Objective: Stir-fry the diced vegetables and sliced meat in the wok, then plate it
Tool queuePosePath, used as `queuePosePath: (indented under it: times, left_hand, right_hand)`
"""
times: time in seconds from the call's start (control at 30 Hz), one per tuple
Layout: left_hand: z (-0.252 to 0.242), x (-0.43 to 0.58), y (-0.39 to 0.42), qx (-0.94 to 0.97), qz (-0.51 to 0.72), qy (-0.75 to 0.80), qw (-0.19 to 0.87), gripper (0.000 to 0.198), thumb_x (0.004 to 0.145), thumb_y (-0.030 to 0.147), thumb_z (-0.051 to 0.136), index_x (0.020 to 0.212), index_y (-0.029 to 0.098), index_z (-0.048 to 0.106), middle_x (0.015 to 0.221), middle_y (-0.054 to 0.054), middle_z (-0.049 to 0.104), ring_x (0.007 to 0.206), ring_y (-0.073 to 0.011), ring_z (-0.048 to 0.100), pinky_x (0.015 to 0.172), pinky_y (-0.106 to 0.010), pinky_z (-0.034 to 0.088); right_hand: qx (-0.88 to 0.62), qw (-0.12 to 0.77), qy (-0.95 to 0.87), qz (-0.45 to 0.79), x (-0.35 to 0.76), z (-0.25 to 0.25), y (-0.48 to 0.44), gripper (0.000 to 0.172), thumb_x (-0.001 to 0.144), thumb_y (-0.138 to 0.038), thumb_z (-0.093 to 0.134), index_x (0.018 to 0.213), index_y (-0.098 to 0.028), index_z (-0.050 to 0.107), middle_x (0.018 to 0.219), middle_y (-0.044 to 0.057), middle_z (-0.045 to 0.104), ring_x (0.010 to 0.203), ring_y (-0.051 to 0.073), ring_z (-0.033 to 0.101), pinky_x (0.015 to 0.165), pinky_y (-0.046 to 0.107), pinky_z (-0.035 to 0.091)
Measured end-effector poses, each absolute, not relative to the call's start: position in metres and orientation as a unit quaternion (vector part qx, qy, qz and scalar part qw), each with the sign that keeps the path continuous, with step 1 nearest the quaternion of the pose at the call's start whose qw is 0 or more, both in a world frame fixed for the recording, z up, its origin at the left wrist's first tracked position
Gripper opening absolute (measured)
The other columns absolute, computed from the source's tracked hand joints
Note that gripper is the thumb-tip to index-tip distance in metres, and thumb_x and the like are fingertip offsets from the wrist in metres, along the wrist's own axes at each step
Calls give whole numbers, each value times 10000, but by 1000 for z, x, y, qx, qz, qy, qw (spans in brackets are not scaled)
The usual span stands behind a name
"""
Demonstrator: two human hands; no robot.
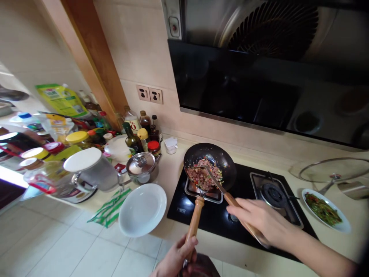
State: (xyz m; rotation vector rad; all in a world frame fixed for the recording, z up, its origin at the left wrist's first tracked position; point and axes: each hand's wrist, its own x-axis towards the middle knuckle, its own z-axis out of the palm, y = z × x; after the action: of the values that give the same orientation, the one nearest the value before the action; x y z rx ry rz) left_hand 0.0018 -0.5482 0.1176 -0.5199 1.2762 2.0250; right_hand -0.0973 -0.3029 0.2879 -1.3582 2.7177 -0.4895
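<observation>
A dark wok (229, 159) sits over the left burner of the stove, with chopped meat and bits of colourful vegetables (206, 175) inside. My left hand (180, 256) is wrapped round the wok's wooden handle (196, 215). In my right hand (256, 215) is the wooden handle of a spatula (215, 179), gripped from above. The spatula's metal end rests among the food, and its blade is partly covered. Left of the stove, near the counter's front edge, lies a white plate (143, 209) with nothing on it.
The right burner (271, 195) holds no pan. Beyond it are a plate of green food (323, 209) and a glass lid (334, 171). To the left stand a small lidded pot (141, 169), a large metal cup (92, 169) and several bottles. A range hood (259, 88) hangs above.
</observation>
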Motion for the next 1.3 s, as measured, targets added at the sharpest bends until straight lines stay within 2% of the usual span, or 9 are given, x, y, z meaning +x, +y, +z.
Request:
queuePosePath:
  times: [0.17,0.27,0.37,0.53,0.63,0.77,0.93,1.1,1.3]
  left_hand:
    - [121,3,-548,-191,776,488,353,526,678,654,627,876,199,453,610,54,528,382,-43,411,354,-178,195]
    - [124,4,-547,-210,780,478,346,518,675,632,641,889,203,445,601,67,518,385,-38,407,359,-169,199]
    - [125,5,-546,-218,776,479,347,532,661,640,645,893,206,441,601,69,521,387,-38,412,352,-164,187]
    - [120,3,-545,-194,783,477,349,546,646,664,643,866,209,435,595,62,536,379,-45,424,330,-168,182]
    - [116,2,-545,-184,784,484,342,558,646,687,626,849,205,433,596,58,539,374,-45,422,326,-171,193]
    - [112,2,-548,-173,776,499,345,610,631,727,602,887,196,445,607,44,551,380,-50,438,348,-179,185]
    - [112,0,-550,-158,779,498,347,655,605,758,590,887,182,460,601,31,546,418,-58,456,382,-188,173]
    - [120,2,-548,-195,781,483,344,597,642,705,616,903,195,448,619,48,536,383,-41,419,358,-181,168]
    - [119,5,-545,-214,776,484,343,517,694,630,616,908,191,450,612,48,537,383,-40,419,351,-168,177]
  right_hand:
    - [-417,57,900,-116,-58,302,-332,263,665,-191,621,922,-236,656,694,15,634,524,145,536,488,250,405]
    - [-366,29,921,-126,-87,290,-346,214,722,-176,551,902,-219,658,672,12,651,553,146,580,512,237,428]
    - [-234,-35,942,-239,-130,299,-324,206,830,-270,496,928,-245,676,751,12,703,605,147,637,569,249,488]
    - [35,-73,895,-438,-188,299,-292,222,772,-366,606,837,-158,654,487,18,625,387,172,610,355,226,460]
    - [103,-92,834,-535,-199,272,-307,276,813,-375,523,901,-130,615,479,23,617,416,186,631,376,249,507]
    - [-18,-60,866,-496,-190,253,-323,285,820,-387,548,978,-169,642,677,39,688,573,182,680,525,268,554]
    - [-289,-139,913,-253,-187,238,-328,233,877,-266,463,1013,-213,645,889,59,695,733,171,661,690,282,514]
    - [-476,-16,876,-81,-142,269,-326,279,807,-130,481,1022,-223,632,746,18,591,611,138,548,546,240,401]
    - [-444,93,890,-40,-67,325,-341,248,615,-146,613,853,-216,602,674,-10,565,517,134,477,459,261,293]
